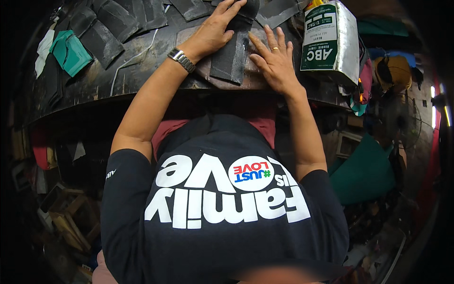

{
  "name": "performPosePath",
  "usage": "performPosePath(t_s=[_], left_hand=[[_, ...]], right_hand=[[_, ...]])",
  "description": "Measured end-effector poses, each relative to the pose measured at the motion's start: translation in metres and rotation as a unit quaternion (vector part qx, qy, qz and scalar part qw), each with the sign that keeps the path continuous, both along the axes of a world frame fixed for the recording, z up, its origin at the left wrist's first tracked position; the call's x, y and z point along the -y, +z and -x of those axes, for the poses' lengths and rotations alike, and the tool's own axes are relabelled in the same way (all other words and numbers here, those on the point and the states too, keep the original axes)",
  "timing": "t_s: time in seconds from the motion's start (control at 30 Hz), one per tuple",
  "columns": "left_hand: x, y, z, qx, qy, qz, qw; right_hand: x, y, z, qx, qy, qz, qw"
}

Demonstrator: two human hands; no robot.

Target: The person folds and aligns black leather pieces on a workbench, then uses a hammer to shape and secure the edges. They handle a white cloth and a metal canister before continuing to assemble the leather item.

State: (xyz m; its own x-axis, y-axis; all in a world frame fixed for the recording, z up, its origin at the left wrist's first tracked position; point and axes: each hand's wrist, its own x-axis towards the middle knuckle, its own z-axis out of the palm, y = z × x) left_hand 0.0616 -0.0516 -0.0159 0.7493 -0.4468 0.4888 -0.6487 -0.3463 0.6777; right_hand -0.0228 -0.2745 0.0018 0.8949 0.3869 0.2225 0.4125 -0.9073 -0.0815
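A dark strip of black sheet material [229, 61], dusty grey on its surface, lies across a brownish slab [203, 71] near the table's front edge. Its far end runs under a bent black piece [246, 9], partly cut off by the picture's top. My left hand [215, 28], with a metal watch on its wrist, rests at the strip's left side, its fingers stretched toward the bent piece. On the other side, my right hand [276, 61] lies with fingers spread, the index fingertip at the strip's right edge. Neither hand is wrapped round anything.
Several black cut pieces [101, 42] lie over the table's left and far parts. A green folded piece [71, 53] sits at the far left, near a thin white cord [135, 59]. At the right edge stands a square metal can [347, 42] with a green-and-white label.
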Motion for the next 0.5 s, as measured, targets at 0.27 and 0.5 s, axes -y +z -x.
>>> performPosePath(t_s=[0.27, 0.5], left_hand=[[0.0, -0.003, -0.002, 0.003, 0.002, 0.003, 1.0], [0.0, -0.004, 0.0, 0.022, 0.006, 0.009, 1.0]], right_hand=[[0.014, -0.002, 0.001, -0.022, 0.064, 0.078, 0.995], [0.001, 0.015, 0.049, -0.19, 0.123, -0.276, 0.934]])
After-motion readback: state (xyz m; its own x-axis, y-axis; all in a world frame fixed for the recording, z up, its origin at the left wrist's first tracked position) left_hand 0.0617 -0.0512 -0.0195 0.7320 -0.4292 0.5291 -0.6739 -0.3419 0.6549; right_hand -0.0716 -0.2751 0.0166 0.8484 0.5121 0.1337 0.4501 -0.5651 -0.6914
